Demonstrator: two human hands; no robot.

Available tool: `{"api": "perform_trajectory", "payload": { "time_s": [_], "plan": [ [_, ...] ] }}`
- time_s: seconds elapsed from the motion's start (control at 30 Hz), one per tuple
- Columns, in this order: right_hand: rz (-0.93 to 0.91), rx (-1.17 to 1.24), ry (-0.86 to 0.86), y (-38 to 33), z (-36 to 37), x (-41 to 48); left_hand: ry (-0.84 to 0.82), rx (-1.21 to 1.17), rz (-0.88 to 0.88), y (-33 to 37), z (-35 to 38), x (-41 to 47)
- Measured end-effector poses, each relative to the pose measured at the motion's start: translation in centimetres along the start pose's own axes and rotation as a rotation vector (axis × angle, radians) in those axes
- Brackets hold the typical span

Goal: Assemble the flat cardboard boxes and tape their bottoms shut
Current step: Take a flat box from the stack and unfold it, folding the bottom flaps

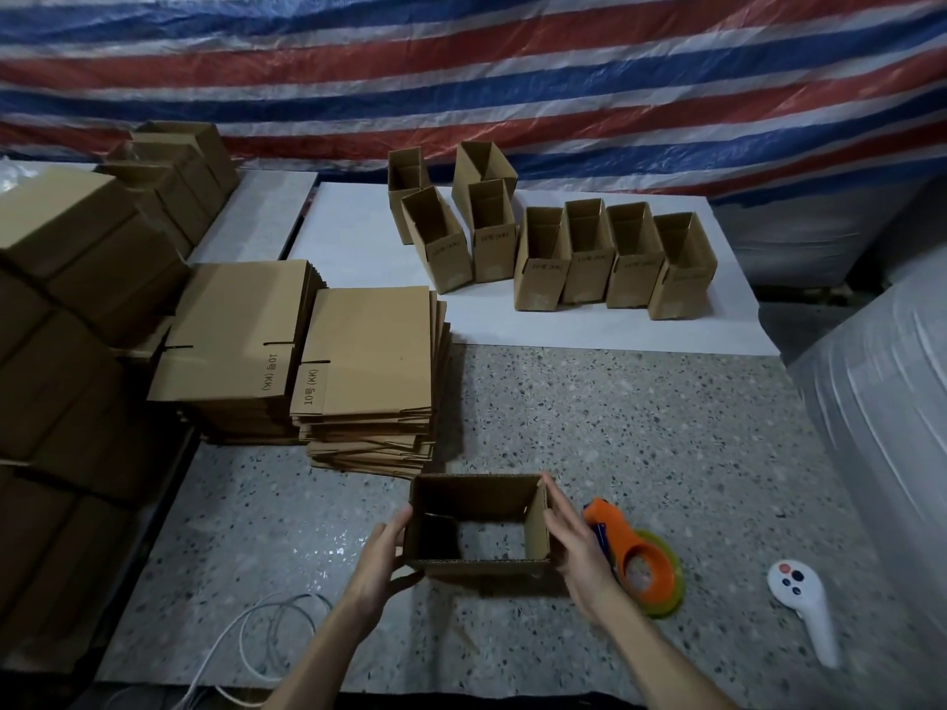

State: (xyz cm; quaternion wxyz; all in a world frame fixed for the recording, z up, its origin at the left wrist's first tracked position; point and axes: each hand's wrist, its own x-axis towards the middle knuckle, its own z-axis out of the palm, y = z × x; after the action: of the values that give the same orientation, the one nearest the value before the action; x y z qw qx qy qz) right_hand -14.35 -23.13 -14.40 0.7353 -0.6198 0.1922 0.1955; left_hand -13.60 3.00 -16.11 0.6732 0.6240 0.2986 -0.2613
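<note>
Striped tarp point(461, 69): hangs as the backdrop, red, white and blue.
Desk point(666, 427): speckled stone top, with a white board point(348, 233) lying across its far part.
Large cartons point(77, 238): piled at the left edge.
Flat cardboard boxes point(369, 351): two stacks at centre left, just beyond the work spot, many still to do.
Assembled boxes point(589, 253): standing in a cluster on the white board, open ends up.
Open box point(479, 525): on the near desk between both hands, pulled into a square tube. Speckled top visible straight through it, so bottom not yet closed; one flap seems to be turned inward at the left.
Left hand point(384, 556): grasping the box's near-left corner, thumb on the near wall, fingers up the left wall.
Right hand point(574, 545): released, straight fingers pressed flat on the right wall.
Tape dispenser point(635, 550): orange, just beside the right hand, untouched.
Step in hand: likely squaring the tube before flap folding.
Next move: probably folding the short flaps in, then the long ones over them, holding the seam flush with one hand while reaching for the dispenser with the other.
</note>
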Motion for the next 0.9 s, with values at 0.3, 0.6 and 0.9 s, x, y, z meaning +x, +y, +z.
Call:
{"api": "perform_trajectory", "payload": {
  "time_s": [0.3, 0.6, 0.9],
  "plan": [
    [0.251, -0.035, -0.021, -0.2, -1.4, 1.2, -0.162, 0.008, -0.070, 0.1, -2.5, 0.2],
    [0.331, -0.507, 0.060, -0.6, 0.1, 4.9, -0.227, 0.051, -0.101, 0.7, -2.6, -0.4],
    [0.280, -0.488, -0.054, 0.5, -0.2, 4.8, 0.045, 0.343, -0.112, 1.7, 1.8, 0.5]
  ]
}}
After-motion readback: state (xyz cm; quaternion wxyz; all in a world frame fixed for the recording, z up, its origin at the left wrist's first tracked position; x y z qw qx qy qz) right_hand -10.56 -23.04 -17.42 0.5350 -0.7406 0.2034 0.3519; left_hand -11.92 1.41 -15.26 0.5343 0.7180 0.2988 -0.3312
